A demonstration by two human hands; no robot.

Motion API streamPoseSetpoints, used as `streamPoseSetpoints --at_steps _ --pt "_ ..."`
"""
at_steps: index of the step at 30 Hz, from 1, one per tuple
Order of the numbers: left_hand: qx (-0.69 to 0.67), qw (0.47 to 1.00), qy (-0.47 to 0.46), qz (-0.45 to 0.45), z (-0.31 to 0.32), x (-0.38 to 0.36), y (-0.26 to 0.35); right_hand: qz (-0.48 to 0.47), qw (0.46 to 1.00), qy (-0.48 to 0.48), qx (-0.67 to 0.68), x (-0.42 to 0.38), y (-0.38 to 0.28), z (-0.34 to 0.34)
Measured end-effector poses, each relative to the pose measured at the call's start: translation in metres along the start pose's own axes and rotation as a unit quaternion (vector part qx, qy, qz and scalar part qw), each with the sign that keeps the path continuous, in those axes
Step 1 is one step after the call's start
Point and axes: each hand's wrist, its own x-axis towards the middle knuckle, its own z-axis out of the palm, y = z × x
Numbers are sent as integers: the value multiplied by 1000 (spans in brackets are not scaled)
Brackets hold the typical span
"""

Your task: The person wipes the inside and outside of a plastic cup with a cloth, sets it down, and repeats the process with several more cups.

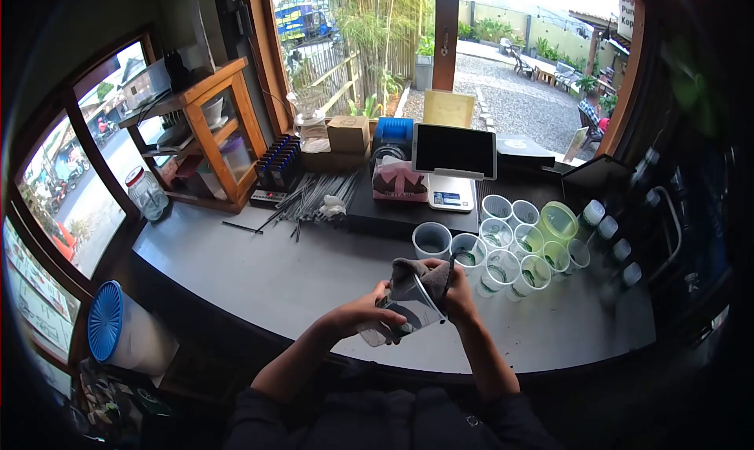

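My left hand [367, 314] is wrapped round a clear plastic cup [422, 316] with a dark print, tilted on its side above the grey counter. A grey cloth [410, 276] bunches over the cup's rim, partly inside it. My right hand [458, 291] is closed on this cloth at the cup's mouth; its fingertips are partly hidden. Just beyond my hands, several clear plastic cups [498, 272] stand close together on the counter, some with a green print. One yellowish-green cup [558, 221] is at the back of the group.
Thin dark straws [314, 199] lie loose on the counter [228, 265]. At the back stand a tablet [454, 151], a pink tissue box [399, 184] and a wooden cabinet [228, 136]. Several white-capped bottles [607, 228] line the right side. A blue-lidded container [118, 324] sits lower left.
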Motion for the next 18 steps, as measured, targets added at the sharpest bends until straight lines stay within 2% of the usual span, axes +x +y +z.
streamPoseSetpoints --at_steps 2,4,5,6,7,9,10,11,12,13,14,16,18 --pt "10 999 24 46 -2 1 -6 -18 995 88 53 -4 20 2" --pt "11 989 69 130 5 0 -6 -72 951 270 133 -2 39 8" --pt "11 981 93 172 9 -4 -5 -100 924 330 164 -2 38 5" --pt "-3 976 94 194 10 -10 1 -135 911 332 207 -2 41 -3" --pt "-10 972 92 217 5 -12 3 -161 903 351 187 -7 40 -6" --pt "-24 962 90 257 1 -11 3 -173 873 409 200 -17 34 11" --pt "-32 957 90 273 4 -5 2 -180 893 376 169 -24 28 21" --pt "-40 952 88 289 9 2 1 -195 928 298 109 -30 27 34" --pt "15 944 107 313 16 10 -2 -227 956 185 24 -31 31 45" --pt "60 927 132 346 17 20 -10 -245 959 124 -71 -34 26 59" --pt "69 917 147 364 12 32 -18 -225 927 147 -263 -45 -2 75" --pt "79 897 168 400 6 44 -24 -207 924 196 -256 -38 10 76" --pt "78 881 180 431 0 39 -25 -168 958 162 -169 -29 15 67"
